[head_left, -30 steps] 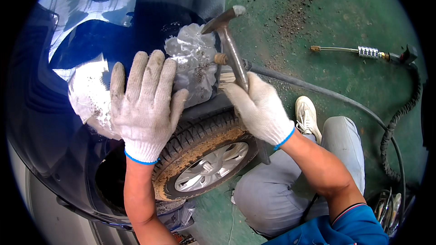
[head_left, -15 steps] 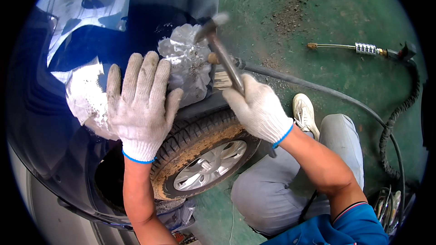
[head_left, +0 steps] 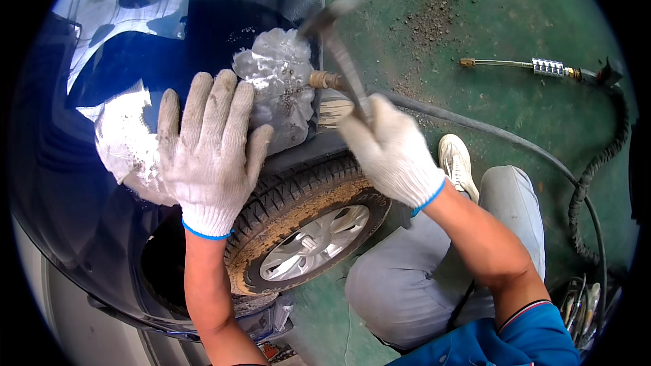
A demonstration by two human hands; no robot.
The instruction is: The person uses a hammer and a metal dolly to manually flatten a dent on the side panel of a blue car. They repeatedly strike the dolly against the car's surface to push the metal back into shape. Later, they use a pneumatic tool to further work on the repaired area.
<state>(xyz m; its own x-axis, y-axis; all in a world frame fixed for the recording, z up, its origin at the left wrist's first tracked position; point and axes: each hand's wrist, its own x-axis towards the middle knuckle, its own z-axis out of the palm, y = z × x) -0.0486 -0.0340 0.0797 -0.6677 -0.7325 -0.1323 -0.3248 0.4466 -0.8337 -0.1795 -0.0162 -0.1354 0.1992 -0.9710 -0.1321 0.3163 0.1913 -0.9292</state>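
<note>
My right hand point(head_left: 392, 152), in a white knit glove, is wrapped round the handle of a hammer point(head_left: 344, 61). The hammer's head is raised above the bare-metal patch and smeared by motion. My left hand point(head_left: 207, 149), gloved alike, lies flat with fingers stretched on a dark blue car body panel point(head_left: 139, 61). One sanded silvery patch point(head_left: 271, 61) shows to the right of its fingertips, another sanded patch point(head_left: 125, 139) to its left. Parts of both patches are hidden under the left hand.
Below the panel is a muddy tyre point(head_left: 298, 230) with a silver wheel rim point(head_left: 315, 244). A grey hose point(head_left: 468, 122) crosses the green floor point(head_left: 400, 41). At the right lies a brass-tipped tool point(head_left: 542, 68) on a black cable. Dirt crumbs point(head_left: 434, 13) are scattered at the top.
The hammer's head has swung up and slightly right, away from the panel. My right hand has shifted a little to the right; my left hand stays nearly in place.
</note>
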